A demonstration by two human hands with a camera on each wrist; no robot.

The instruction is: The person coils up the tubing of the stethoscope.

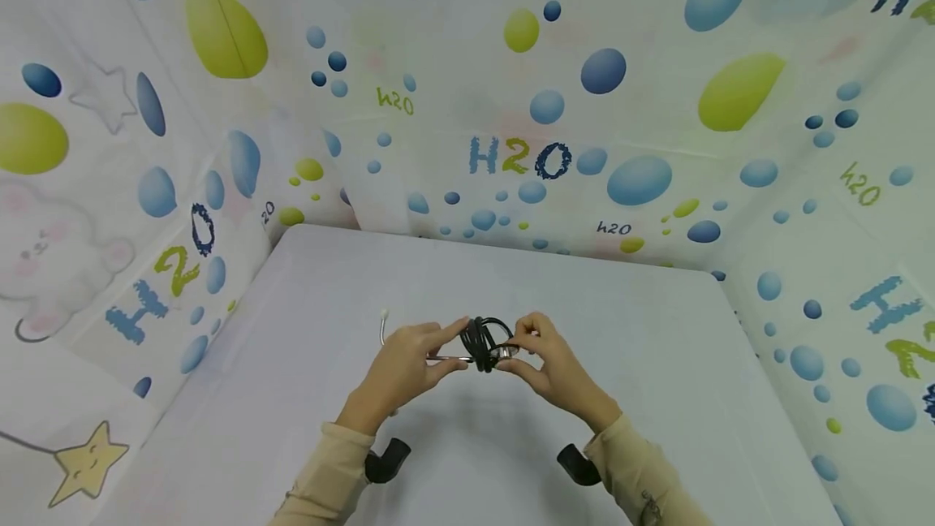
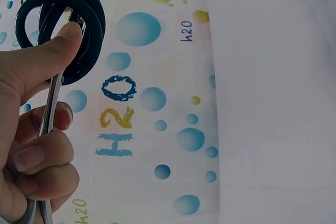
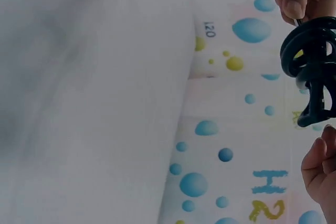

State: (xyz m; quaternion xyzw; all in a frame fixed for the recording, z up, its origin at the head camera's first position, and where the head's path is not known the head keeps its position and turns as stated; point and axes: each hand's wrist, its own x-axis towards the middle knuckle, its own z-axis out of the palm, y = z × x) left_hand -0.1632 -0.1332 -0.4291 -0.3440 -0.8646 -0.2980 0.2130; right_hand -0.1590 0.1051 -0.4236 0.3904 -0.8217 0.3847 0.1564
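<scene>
A stethoscope with its black tubing [image 1: 478, 345] wound into a coil is held up between both hands over the white table. My left hand [image 1: 405, 360] grips its metal ear tubes [image 2: 50, 108], with the thumb against the coil's near side. One pale ear tip [image 1: 384, 313] sticks out beyond the back of that hand. On the other side, my right hand [image 1: 558, 364] pinches the stethoscope at the coil's right end, by the shiny metal part [image 1: 504, 353]. In the right wrist view, the coil [image 3: 315, 51] is partly cut off by the frame edge.
The white tabletop [image 1: 657, 396] spreads around and below the hands. Behind it and at both sides hang printed sheets [image 1: 453, 88] with blue and green spots. A black wrist mount [image 1: 387, 461] sits under the left sleeve, another [image 1: 579, 465] under the right.
</scene>
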